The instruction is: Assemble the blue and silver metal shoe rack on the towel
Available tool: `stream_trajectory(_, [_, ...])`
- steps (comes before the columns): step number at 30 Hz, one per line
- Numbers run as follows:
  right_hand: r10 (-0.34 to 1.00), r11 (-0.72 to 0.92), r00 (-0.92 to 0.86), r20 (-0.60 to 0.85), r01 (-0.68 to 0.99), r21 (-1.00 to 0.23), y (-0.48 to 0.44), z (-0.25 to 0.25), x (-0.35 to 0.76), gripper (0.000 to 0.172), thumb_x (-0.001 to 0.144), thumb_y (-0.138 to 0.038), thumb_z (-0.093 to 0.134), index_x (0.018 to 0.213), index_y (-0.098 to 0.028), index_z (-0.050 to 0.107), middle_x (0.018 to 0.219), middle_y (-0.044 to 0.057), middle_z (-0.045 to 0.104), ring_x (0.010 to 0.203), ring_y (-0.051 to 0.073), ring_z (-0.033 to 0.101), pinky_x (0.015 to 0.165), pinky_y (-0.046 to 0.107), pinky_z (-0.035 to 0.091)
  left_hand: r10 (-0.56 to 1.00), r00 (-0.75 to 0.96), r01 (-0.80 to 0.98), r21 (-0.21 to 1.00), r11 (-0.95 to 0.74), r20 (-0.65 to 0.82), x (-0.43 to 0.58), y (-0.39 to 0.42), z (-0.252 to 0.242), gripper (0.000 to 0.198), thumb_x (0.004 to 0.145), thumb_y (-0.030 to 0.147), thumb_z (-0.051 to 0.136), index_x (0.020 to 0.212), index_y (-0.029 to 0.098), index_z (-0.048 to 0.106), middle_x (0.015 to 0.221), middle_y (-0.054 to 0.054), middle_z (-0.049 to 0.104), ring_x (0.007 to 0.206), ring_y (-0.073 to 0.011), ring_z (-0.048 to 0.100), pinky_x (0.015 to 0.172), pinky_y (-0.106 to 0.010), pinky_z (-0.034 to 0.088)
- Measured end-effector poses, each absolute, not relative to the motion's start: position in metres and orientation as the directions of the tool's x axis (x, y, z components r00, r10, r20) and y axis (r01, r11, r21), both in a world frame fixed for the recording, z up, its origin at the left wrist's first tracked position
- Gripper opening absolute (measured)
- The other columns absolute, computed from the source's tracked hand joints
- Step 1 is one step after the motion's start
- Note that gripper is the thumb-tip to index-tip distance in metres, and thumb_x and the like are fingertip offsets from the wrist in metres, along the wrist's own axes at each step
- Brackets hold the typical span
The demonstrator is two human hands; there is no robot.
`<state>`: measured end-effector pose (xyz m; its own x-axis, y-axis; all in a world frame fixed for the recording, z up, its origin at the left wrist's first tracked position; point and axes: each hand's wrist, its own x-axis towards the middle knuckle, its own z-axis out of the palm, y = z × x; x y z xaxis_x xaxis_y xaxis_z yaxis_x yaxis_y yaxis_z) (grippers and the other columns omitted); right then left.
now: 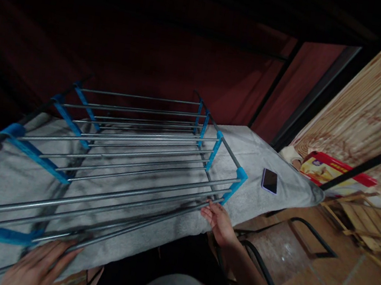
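Note:
A rack of grey metal rods and blue plastic brackets [35,154] lies across the cloth in front of me. Nearest to me, one metal rod [118,231] runs at a slant, its left end sticking out past the rack. My left hand [43,263] is wrapped round this rod near that free end. At the other end my right hand [217,221] pinches the rod close below the near right blue bracket [236,186]. Whether the rod's right end sits inside the bracket I cannot tell, since my fingers partly cover it.
Grey cloth [237,145] covers the table under the rack. A phone [270,181] lies on it to the right. Beyond are a red and yellow box [333,175], a wooden folding piece [374,224] and a chair [282,248] on the tiled floor. A dark red wall rises behind.

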<state>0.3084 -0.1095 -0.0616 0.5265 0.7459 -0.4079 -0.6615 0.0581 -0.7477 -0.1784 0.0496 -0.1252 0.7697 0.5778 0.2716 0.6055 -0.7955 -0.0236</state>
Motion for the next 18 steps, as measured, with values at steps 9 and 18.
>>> stream_trajectory(9, [0.767,0.058,0.520,-0.377,-0.641,-0.766,-0.106,-0.061,0.306,0.031,0.068,-0.038,0.083,0.083,-0.018,0.064,0.075,0.001,0.068,0.071,0.013,0.067,0.072,0.025,0.057,0.533,0.805,0.573,-0.111,-0.812,0.260,-0.184,0.055,-0.138,0.044,0.091,0.031,0.032,0.101,0.026,0.075,0.109,-0.006,0.073,0.101,-0.0271,0.066,0.089,-0.041,0.052])
stream_trajectory(18, [0.761,0.048,0.515,-0.395,-0.652,-0.757,-0.108,-0.065,0.312,0.031,0.069,-0.036,0.082,0.086,-0.017,0.065,0.076,0.001,0.069,0.072,0.013,0.067,0.075,0.024,0.057,0.379,0.839,0.472,-0.176,-0.864,0.390,-0.169,0.062,-0.126,0.038,0.092,0.028,0.036,0.103,0.029,0.072,0.104,-0.004,0.072,0.094,-0.0239,0.066,0.082,-0.036,0.052])
